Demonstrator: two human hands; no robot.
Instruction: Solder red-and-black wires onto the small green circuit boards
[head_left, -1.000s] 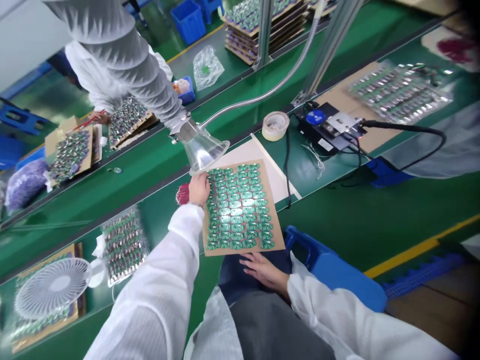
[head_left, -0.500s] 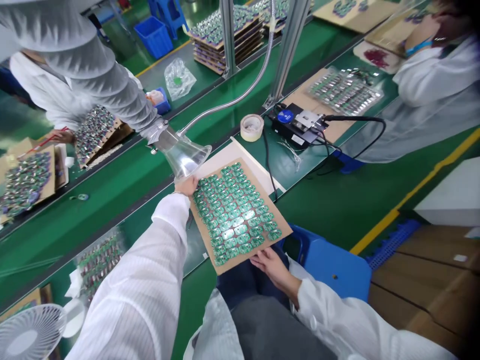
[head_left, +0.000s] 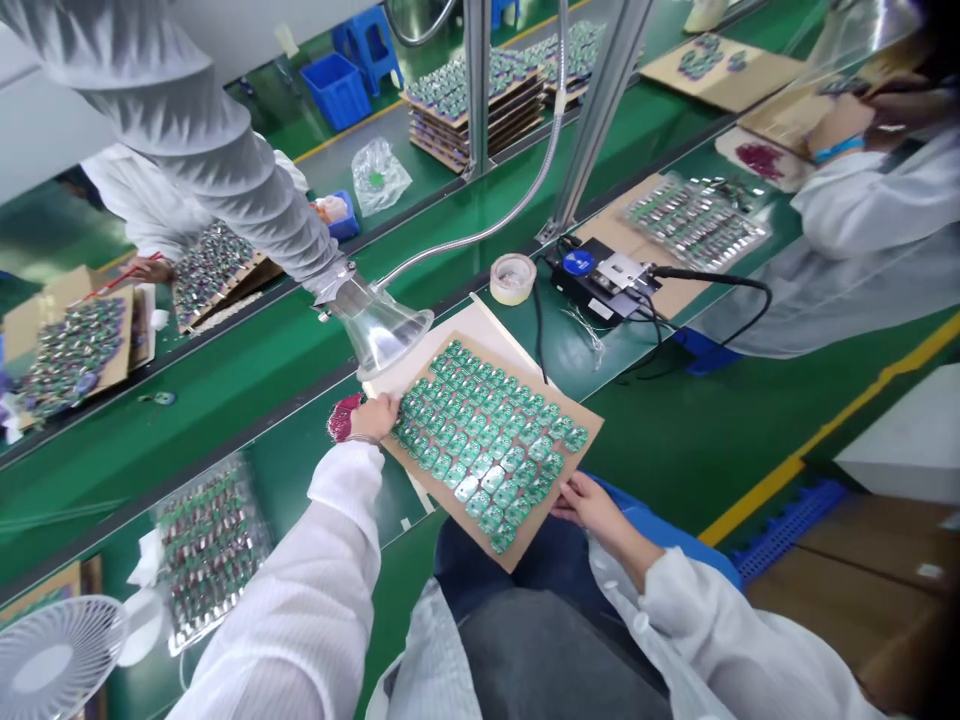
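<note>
A brown cardboard sheet (head_left: pixel 517 555) carries rows of small green circuit boards (head_left: pixel 480 430) and is tilted over the bench's front edge. My left hand (head_left: pixel 377 415) grips its left corner, fingers closed on the edge. At the right edge my right hand (head_left: pixel 592 503) holds the sheet, thumb near the top and fingers partly hidden beneath. A pale board (head_left: pixel 491 325) lies under the sheet's far side. Beside my left wrist is a bundle of red wires (head_left: pixel 344 417). The clear funnel of an extraction hose (head_left: pixel 386 335) hangs just above my left hand.
A tape roll (head_left: pixel 513 279) and black device with cables (head_left: pixel 600 280) stand behind to the right. A filled tray (head_left: pixel 214 545) and white fan (head_left: pixel 56 655) are at left. A blue stool (head_left: pixel 675 530) stands right. Two people's sleeves show across the line and at right.
The cardboard sheet has turned, its near corner swinging right, with both hands still on it. My right hand has moved right. The red wires beside my left wrist have come into sight.
</note>
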